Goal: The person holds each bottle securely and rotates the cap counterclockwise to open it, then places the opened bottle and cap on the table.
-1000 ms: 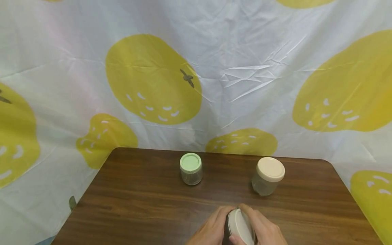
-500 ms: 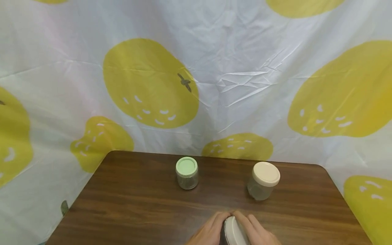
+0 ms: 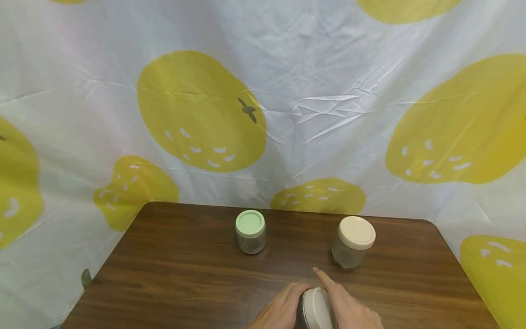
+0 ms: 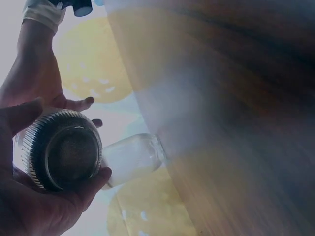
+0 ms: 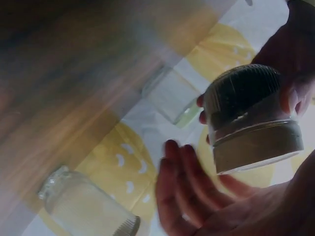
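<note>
Observer: Report the head view.

Operator: My landmark is the held jar (image 3: pixel 318 308), a dark-looking glass cylinder with an off-white lid. I have it over the brown wood-grain table (image 3: pixel 185 256), tilted. The left hand (image 3: pixel 279 308) is on its left side, the right hand (image 3: pixel 353 310) on its right, index finger extended. Beyond it to the left stands a clear glass jar with a mint-green lid (image 3: pixel 250 232); beyond it to the right, a clear glass jar with a cream lid (image 3: pixel 353 242).

Observer: Left wrist view?

Operator: I confirm left thumb and fingers curled round the ribbed wall of the held jar, round base toward the camera. One clear jar shows behind it; I cannot tell which.

Observer: Right wrist view?

Operator: I see the right fingers nearly straight, just beside the held jar, with a gap to its lid. The lid is seated. Both other jars stand behind it.
</note>
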